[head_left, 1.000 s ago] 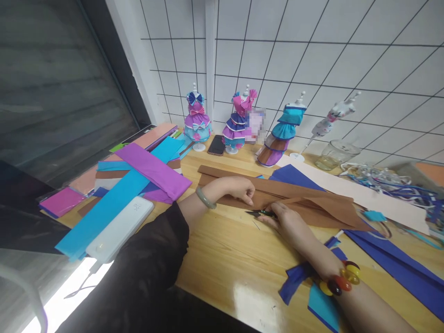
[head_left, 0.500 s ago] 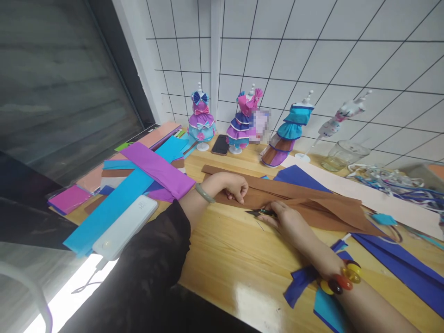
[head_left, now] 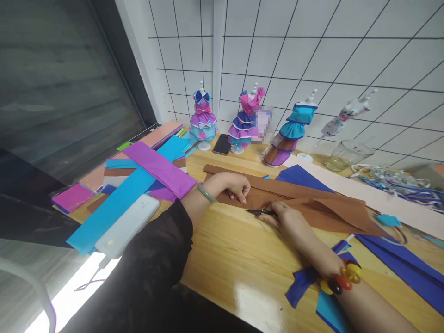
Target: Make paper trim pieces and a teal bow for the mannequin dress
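Held the left hand (head_left: 238, 188) curled, with fingertips bent down onto the brown cloth (head_left: 280, 190) by its near edge, probably to pin the fabric against sliding; could not tell a pinch from a plain press there. Had the right hand (head_left: 281, 215) closed around the dark scissors (head_left: 254, 212), with the points aimed left just beside that same edge, likely for reach close to the left fingertips; could not make out any gap between the blades. Spread the brown cloth lengthwise across the wooden table (head_left: 222, 249), under and beyond both hands, partly over the dark blue cloth (head_left: 302, 177), apparently for room to lie at length. Set the purple cloth (head_left: 157, 169) crosswise atop the bright blue strip (head_left: 114, 208) off to the left, perhaps out of the scissors' way. Stood dressed miniature forms (head_left: 204, 121) near the grid-lined wall (head_left: 270, 51), perhaps for easy viewing. As for the brown cloth, looked matte and evenly coloured, long and layered, with lengthwise folds, a loose flap toward the right and a tapering right end.
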The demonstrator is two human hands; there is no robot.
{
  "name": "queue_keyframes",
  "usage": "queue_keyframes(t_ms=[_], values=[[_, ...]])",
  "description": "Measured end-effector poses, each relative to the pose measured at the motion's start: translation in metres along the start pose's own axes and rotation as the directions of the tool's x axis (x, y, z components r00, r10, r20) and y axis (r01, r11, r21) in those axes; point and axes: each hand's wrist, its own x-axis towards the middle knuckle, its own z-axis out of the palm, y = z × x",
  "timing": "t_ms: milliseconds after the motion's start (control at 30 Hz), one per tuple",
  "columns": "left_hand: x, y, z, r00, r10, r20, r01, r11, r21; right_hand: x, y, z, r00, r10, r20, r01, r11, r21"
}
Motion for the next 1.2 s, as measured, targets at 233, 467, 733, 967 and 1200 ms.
queue_keyframes(t_ms=[233, 467, 733, 967, 1200], values=[[0.0, -0.002, -0.001, 1.0, 0.004, 0.015, -0.004, 1.0, -0.011, -0.001, 0.003, 0.003, 1.0, 0.01, -0.023, -0.01, 1.0, -0.013], [0.0, -0.002, -0.002, 0.999, 0.026, 0.019, -0.027, 0.999, 0.026, 0.003, -0.003, 0.002, 1.0, -0.004, -0.027, 0.004, 1.0, 0.012], [0.0, 0.0, 0.0, 1.0, 0.009, -0.009, -0.009, 0.998, 0.065, 0.01, -0.009, 0.007, 1.0, -0.019, -0.024, 0.019, 1.0, 0.013], [0.001, -0.001, 0.0, 1.0, 0.008, -0.001, -0.008, 0.999, 0.032, 0.01, -0.015, 0.001, 1.0, 0.002, 0.023, -0.002, 1.0, -0.023], [0.004, -0.003, 0.001, 1.0, 0.01, -0.011, -0.01, 0.999, 0.045, 0.011, -0.016, 0.001, 0.999, -0.029, 0.017, 0.03, 0.997, -0.072]])
